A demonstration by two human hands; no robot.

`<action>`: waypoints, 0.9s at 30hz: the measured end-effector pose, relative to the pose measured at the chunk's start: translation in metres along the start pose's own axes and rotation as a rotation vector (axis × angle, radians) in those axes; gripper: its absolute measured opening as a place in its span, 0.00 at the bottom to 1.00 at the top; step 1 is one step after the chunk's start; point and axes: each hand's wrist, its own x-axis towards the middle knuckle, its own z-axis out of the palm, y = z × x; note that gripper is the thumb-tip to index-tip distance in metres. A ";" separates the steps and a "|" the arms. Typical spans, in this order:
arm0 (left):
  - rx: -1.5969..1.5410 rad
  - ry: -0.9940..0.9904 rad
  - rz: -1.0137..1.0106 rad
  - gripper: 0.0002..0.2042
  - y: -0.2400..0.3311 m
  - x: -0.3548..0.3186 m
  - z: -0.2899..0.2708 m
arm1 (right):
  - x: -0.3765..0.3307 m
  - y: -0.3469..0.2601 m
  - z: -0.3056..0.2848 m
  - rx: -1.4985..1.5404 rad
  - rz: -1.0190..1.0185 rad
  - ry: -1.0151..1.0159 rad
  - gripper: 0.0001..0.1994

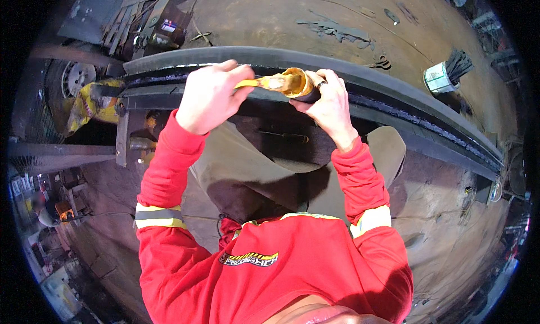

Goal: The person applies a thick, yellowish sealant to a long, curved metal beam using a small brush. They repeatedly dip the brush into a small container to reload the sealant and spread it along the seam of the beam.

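Note:
My left hand (209, 96) grips a yellow-handled tool (254, 82) whose tip reaches into a small round container (297, 83) smeared with tan paste. My right hand (329, 102) holds that container from the right, a ring on one finger. Both hands hover just over a long dark steel beam (394, 93) that runs from the left to the lower right. My red sleeves with reflective bands rise from the lower edge, and my khaki-clad knees sit below the hands.
A white can holding dark brushes (444, 73) stands beyond the beam at the right. Metal scraps and tools (146, 28) lie at the upper left. A wheel (76, 76) and yellow cloth (90, 104) sit at the left. A screwdriver (284, 136) lies under the beam.

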 end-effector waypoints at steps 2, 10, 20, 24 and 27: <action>0.112 0.002 0.123 0.07 0.005 0.009 0.005 | -0.003 0.002 0.000 -0.012 -0.015 0.008 0.32; -0.434 -0.052 -0.197 0.06 -0.024 -0.015 0.010 | -0.005 0.002 -0.001 0.025 0.036 0.030 0.32; -0.582 -0.043 -0.359 0.07 -0.027 -0.041 0.029 | -0.004 0.011 -0.004 0.099 0.191 0.071 0.29; -0.748 -0.004 -0.446 0.07 -0.034 -0.049 0.021 | -0.003 0.015 -0.005 0.092 0.227 0.112 0.27; -0.830 0.094 -0.473 0.07 -0.027 -0.049 0.012 | -0.004 0.018 -0.003 0.119 0.209 0.124 0.27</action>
